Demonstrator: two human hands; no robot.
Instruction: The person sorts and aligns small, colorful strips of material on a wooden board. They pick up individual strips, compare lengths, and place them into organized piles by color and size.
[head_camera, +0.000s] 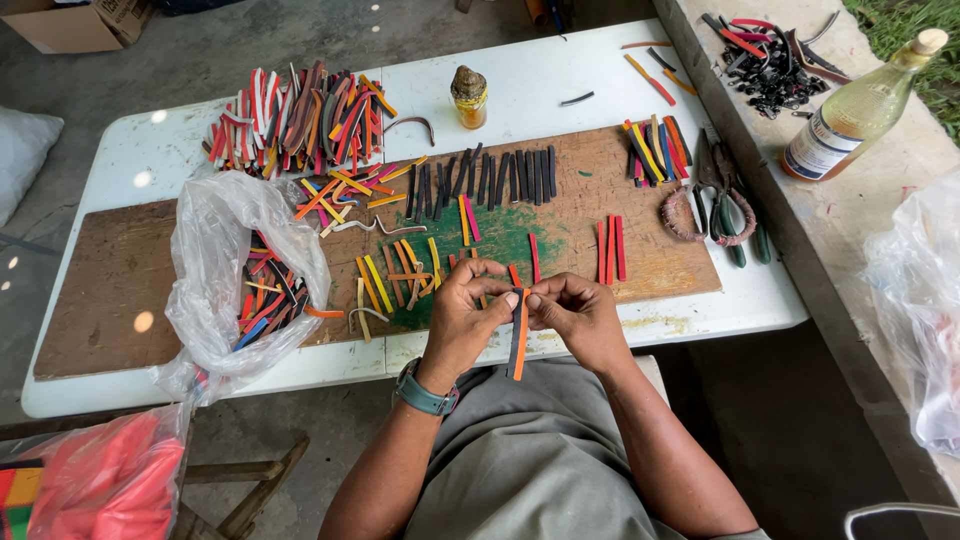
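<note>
Both hands meet just in front of the wooden board (110, 290), at its near edge. The left hand (462, 318) and right hand (580, 315) pinch together on the top ends of two thin strips (518, 345), one dark and one orange, which hang down toward the person's lap. The strips look light, flat and bendy, like cut rubber or leather; a grip at the ends, as now, seems best, since the middle would likely flex.

On the board's left part lies an open clear plastic bag (215, 260) holding mixed coloured strips. Behind the board, a large loose pile of strips (295, 120) and a small capped jar (469, 97) with amber contents sit on the white table (560, 75). At the board's right end lie pliers (725, 205). Beyond, on a ledge, stands a glass bottle (860, 105) of pale liquid.
</note>
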